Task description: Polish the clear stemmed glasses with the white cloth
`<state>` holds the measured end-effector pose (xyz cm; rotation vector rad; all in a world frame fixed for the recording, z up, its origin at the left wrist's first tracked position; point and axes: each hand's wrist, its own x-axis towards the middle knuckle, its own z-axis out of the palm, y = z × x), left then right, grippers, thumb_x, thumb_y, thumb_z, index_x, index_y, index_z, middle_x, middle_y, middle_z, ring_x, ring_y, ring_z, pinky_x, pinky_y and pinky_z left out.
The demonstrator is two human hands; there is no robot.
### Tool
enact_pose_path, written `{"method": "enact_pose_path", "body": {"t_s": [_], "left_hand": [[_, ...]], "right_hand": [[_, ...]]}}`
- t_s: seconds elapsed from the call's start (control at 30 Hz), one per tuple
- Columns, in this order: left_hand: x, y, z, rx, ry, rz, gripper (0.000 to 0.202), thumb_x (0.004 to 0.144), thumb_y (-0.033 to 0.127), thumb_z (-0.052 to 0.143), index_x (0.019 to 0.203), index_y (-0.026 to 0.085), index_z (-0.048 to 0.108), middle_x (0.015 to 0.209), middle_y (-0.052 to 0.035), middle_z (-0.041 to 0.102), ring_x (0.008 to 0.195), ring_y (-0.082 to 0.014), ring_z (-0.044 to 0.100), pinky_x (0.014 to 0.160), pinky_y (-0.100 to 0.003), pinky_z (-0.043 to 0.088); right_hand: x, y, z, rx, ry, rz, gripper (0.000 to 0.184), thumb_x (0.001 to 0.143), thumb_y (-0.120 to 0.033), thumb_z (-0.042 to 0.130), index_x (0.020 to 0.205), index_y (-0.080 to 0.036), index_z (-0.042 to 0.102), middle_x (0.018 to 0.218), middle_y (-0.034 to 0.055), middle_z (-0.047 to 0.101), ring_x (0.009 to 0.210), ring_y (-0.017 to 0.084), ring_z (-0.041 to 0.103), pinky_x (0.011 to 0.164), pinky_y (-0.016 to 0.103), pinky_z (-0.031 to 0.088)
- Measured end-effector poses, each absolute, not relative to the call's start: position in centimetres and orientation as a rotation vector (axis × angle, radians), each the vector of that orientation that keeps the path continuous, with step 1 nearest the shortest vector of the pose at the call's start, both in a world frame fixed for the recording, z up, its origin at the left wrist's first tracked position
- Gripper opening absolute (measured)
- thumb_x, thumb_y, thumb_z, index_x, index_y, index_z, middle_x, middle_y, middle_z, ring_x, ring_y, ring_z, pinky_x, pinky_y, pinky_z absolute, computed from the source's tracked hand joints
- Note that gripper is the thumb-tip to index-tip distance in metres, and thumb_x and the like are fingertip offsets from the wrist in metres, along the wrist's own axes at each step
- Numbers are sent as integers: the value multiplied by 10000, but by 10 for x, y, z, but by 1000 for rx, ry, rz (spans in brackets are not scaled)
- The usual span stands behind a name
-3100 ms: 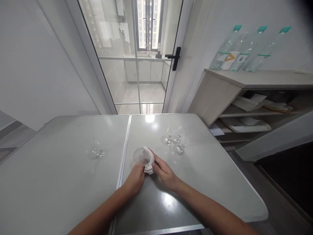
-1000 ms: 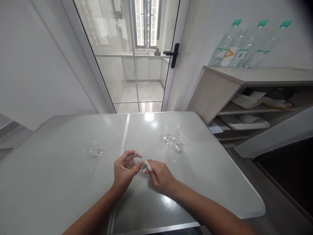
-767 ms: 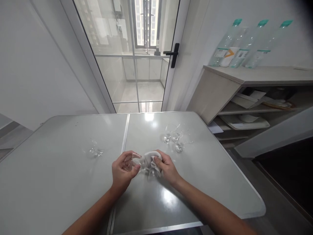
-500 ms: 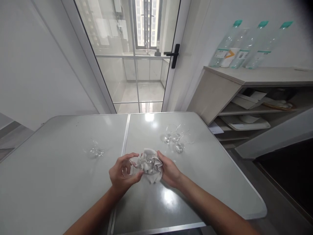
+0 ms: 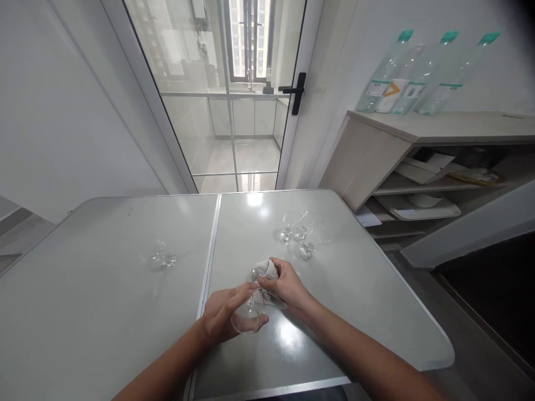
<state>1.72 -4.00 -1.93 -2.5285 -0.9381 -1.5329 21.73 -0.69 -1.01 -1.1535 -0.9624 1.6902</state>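
Note:
My left hand (image 5: 229, 313) is closed around the bowl of a clear stemmed glass (image 5: 247, 322), whose rim tilts down toward me. The foot of that glass points away, up by the cloth. With my right hand (image 5: 288, 287) I pinch a pale grey cloth (image 5: 267, 269) against the foot and stem; part of the cloth hangs below the fingers. Both hands are close together above the near middle of the table. Beyond them to the right stands a group of several clear stemmed glasses (image 5: 306, 252). Another clear glass (image 5: 161, 260) is off to the left, its outline faint.
The grey table (image 5: 104, 312) has a metal seam (image 5: 212, 234) running across it. A glass door (image 5: 234, 122) with a black handle (image 5: 298, 93) is behind. At right, a shelf unit (image 5: 368, 150) carries several plastic bottles (image 5: 412, 92) on top.
The glass has turned from lying sideways to rim toward me, and my left hand has moved right and nearer. The cloth is now gathered smaller, at the foot, in my right hand.

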Motion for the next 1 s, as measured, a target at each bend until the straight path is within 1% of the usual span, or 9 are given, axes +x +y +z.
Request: {"method": "enact_pose_path", "body": {"t_s": [0.13,0.23,0.33,0.47,0.63,0.73,0.8,0.9,1.0], "left_hand": [[11,-36,-37,-2507,-1191,-1561,602,636,430,931,1145,234,676,999,-88,821,733,-224,794,611,-281,659],[10,-34,-37,-2506,-1139,-1652,656,615,414,943,1185,242,667,1015,-74,820,801,-246,803,630,-292,668],[11,-35,-25,-2493,-1022,-1591,675,647,376,930,1240,232,641,1010,-73,821,843,-256,807,666,-290,672],[14,-37,-8,-2584,-844,-1374,564,740,363,881,1225,227,627,1046,-82,817,826,-232,807,683,-271,663],[16,-34,-3,-2449,-1053,-1463,603,740,336,876,1246,226,565,1028,-81,818,634,-160,755,586,-241,615],[15,-33,-2,-2382,-1352,-1516,572,766,355,842,1253,241,565,1060,-61,807,548,-107,675,537,-224,573],[15,-31,2,-2316,-1504,-1550,515,779,362,826,1229,244,604,1010,-33,802,532,-95,633,547,-224,560],[13,-25,7,-2277,-1599,-1582,438,778,352,827,1167,242,657,928,-10,784,506,-89,551,552,-232,533],[13,-18,8,-2380,-1606,-1600,485,785,337,825,1218,238,633,998,-25,776,516,-90,492,573,-243,526]], "right_hand": [[217,-7,-4,-1045,-843,1818,381,725,-409,878,933,-140,707,816,33,691,711,158,625,659,270,480],[215,-8,-2,-920,-746,2045,462,739,-457,863,1029,-125,726,885,75,719,779,192,665,719,308,512],[213,-10,-7,-980,-803,2099,457,682,-468,902,911,-116,720,782,48,695,694,165,625,670,288,478],[212,-9,-13,-1159,-1058,1802,397,747,-490,833,819,-119,711,717,24,660,663,160,579,631,276,427],[224,-3,-2,-1180,-1392,1236,163,878,-273,633,948,-169,738,1100,78,663,971,223,629,874,344,486],[232,-6,7,-1182,-1543,842,372,802,-93,507,1093,-209,708,1192,87,592,1084,235,605,927,356,489],[234,-11,10,-1158,-1731,718,510,753,-57,483,1193,-231,674,1200,87,583,957,210,631,823,329,514],[232,-20,12,-1106,-2265,618,600,737,-75,535,1292,-280,636,1364,85,557,725,148,620,706,307,505],[222,-25,14,-1150,-2651,461,686,725,-148,629,1397,-267,558,1535,137,461,727,171,657,690,328,516]]}}
